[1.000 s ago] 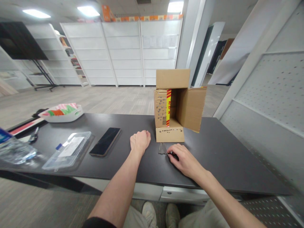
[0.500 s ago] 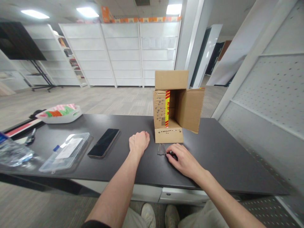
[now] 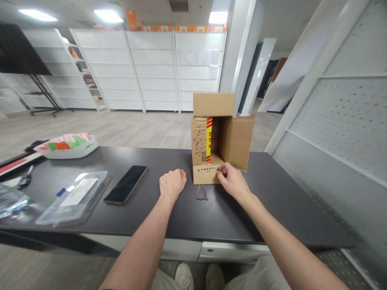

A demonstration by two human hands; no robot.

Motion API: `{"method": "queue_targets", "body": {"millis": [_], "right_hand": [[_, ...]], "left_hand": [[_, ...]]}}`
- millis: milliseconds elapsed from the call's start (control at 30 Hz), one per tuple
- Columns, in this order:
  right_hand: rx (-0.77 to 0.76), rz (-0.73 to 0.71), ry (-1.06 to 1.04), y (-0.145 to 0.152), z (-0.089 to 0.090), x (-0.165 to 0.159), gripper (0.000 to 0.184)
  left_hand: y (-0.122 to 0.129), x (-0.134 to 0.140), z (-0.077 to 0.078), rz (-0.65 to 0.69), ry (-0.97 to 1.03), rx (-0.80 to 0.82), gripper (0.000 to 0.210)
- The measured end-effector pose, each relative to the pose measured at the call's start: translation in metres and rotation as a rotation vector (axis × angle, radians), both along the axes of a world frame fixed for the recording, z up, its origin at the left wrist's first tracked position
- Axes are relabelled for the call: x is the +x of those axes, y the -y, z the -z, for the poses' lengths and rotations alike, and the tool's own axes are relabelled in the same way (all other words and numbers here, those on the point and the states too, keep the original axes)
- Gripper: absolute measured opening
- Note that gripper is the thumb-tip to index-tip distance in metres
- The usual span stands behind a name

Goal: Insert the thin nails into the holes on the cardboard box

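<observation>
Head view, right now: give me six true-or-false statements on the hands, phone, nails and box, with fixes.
1. The left hand rests curled on the table. True.
2. The phone lies between the left hand and the clear case. True.
3. The right hand is on the phone. False: it is at the front flap of the box.
4. The front flap has a row of holes. True.
5. The fanned nails lie left of the left hand. False: they lie to its right.
6. The box is fully closed. False: it is open toward the person.
</observation>
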State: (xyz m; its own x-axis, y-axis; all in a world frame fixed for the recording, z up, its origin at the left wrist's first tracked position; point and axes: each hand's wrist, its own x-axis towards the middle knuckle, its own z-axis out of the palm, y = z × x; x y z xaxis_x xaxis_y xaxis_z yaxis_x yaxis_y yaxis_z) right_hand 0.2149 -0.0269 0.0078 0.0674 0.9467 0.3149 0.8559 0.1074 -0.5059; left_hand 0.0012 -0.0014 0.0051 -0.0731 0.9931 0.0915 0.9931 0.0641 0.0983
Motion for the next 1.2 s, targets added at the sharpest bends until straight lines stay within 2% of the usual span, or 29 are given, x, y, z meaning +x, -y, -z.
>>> {"method": "queue_targets", "body": {"millis": [200, 667, 1000, 1200], "right_hand": [[-0.004, 0.06, 0.049, -0.012, 0.002, -0.001, 0.013], [-0.073, 0.119, 0.145, -0.021, -0.005, -0.004, 0.011], [-0.222, 0.201, 0.19, -0.02, -0.02, -0.012, 0.021], [-0.249, 0.229, 0.202, -0.019, -0.027, -0.016, 0.024]], "left_hand": [[-0.001, 0.0, 0.001, -0.006, 0.003, 0.004, 0.054], [-0.001, 0.001, 0.0, -0.004, 0.009, 0.004, 0.053], [-0.002, 0.0, 0.003, -0.002, 0.006, 0.018, 0.052], [-0.002, 0.001, 0.003, -0.004, 0.008, 0.015, 0.052]]}}
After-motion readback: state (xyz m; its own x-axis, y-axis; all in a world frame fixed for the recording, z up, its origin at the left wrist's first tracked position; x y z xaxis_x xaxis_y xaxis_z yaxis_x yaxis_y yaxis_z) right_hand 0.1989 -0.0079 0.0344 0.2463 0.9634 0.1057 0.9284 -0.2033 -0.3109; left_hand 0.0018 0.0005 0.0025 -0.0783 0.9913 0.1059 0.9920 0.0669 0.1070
